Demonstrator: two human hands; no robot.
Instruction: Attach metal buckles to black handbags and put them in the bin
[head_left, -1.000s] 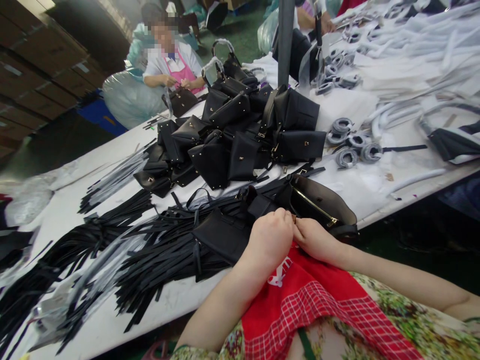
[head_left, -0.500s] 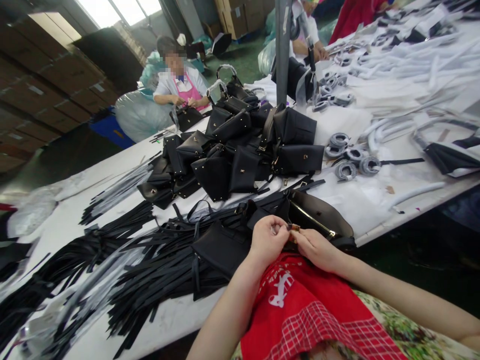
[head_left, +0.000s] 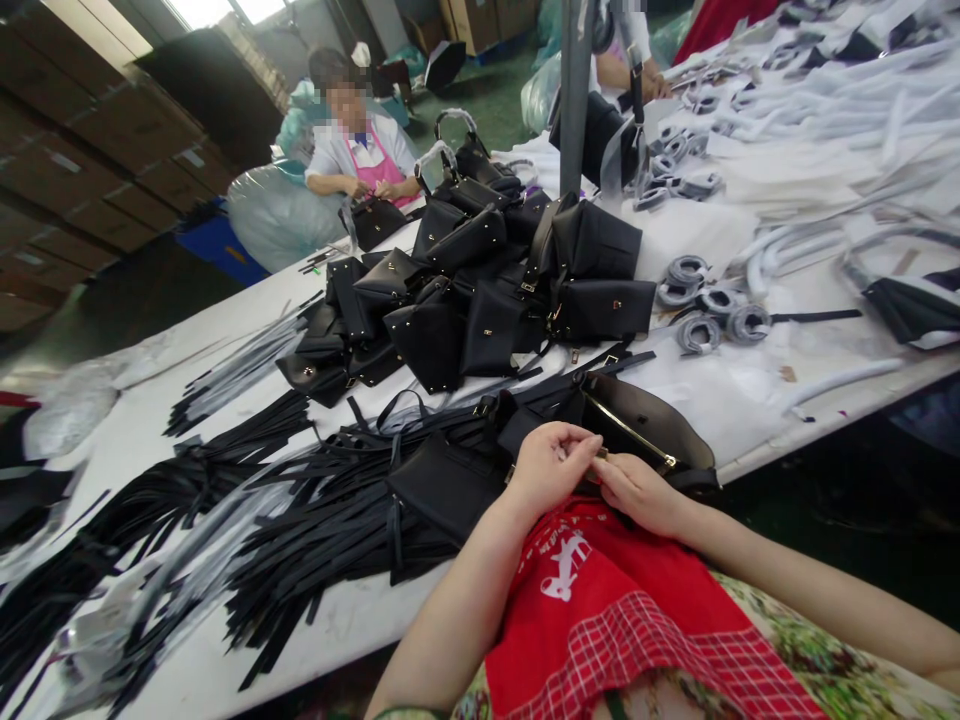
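My left hand (head_left: 551, 465) and my right hand (head_left: 637, 490) meet at the near table edge, fingers pinched together on a small gold-coloured metal fitting (head_left: 601, 454) on a strap end. It belongs to an open black handbag (head_left: 645, 425) with a gold zip lying on its side right behind my hands. A flat black bag piece (head_left: 442, 480) lies just left of my left hand. My red apron (head_left: 600, 600) covers my lap below.
A heap of finished black handbags (head_left: 487, 290) fills the table's middle. Bundles of black straps (head_left: 225, 510) spread to the left. Grey strap coils (head_left: 712, 315) and white wrapped handles (head_left: 810, 240) lie to the right. A metal pole (head_left: 576, 90) stands behind. Other people work at the far side.
My hands stay together at the bag's edge; the left hand's fingers have turned and closed over the fitting. The view shifted slightly.
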